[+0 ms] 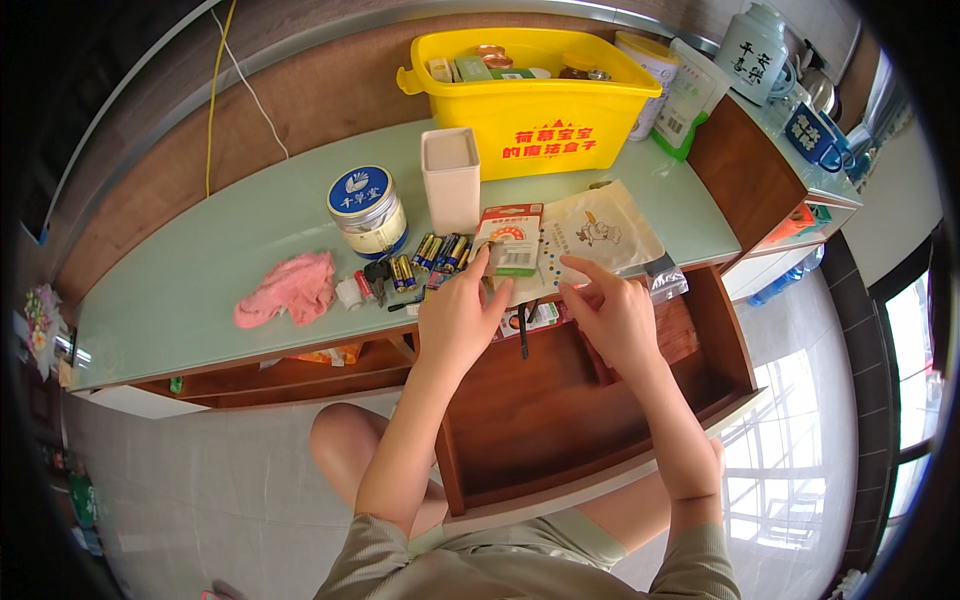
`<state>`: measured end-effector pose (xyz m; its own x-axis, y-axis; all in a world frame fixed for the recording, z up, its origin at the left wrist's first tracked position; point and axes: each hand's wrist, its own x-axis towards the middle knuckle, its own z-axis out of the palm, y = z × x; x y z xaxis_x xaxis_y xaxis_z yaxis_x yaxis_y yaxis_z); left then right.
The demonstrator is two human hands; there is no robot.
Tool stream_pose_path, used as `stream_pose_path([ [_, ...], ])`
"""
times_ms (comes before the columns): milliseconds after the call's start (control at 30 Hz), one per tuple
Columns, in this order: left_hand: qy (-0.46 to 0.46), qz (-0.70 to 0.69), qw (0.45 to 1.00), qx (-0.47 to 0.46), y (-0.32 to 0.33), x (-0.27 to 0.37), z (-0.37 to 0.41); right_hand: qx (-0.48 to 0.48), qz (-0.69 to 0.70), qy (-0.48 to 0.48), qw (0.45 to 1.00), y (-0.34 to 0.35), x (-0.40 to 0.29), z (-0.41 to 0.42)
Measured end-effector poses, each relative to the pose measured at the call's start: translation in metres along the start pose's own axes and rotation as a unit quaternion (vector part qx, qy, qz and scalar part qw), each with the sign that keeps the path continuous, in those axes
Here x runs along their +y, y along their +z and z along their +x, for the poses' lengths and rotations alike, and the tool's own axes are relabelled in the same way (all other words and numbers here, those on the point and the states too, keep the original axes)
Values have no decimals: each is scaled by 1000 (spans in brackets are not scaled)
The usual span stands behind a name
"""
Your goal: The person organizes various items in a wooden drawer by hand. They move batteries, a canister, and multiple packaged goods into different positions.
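My left hand (461, 311) is over the counter's front edge, its fingertips at a red and white card packet (517, 225). Whether it grips the packet, I cannot tell. My right hand (611, 307) has its fingers apart near the lower edge of a beige paper bag (607, 229) printed with a figure. Several AA batteries (442, 251) lie left of the packet, beside a black key (377, 274) and a small white object (348, 293). A pink cloth (289, 289) rests farther left. Below my hands, a wooden drawer (540, 427) is pulled out, with papers and a black strap near its back.
A yellow plastic tub (540, 105) with boxes and jars stands at the back. Before it are a pale lidded canister (452, 180) and a blue-lidded jar (367, 210). A green and white pouch (686, 97), a large jug (754, 56) and blue mugs (814, 139) are at right.
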<state>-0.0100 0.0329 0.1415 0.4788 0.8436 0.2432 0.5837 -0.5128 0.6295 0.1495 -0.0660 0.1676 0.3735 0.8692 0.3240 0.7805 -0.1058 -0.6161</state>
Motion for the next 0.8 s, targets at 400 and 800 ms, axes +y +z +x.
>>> stream_pose_path([
  [400,-1,-42,997,58,-19,-12,-27,11,24,-28,999,8,0,-19],
  [800,-40,-155,987,-7,-25,2,-95,-78,70,-12,994,22,37,-66],
])
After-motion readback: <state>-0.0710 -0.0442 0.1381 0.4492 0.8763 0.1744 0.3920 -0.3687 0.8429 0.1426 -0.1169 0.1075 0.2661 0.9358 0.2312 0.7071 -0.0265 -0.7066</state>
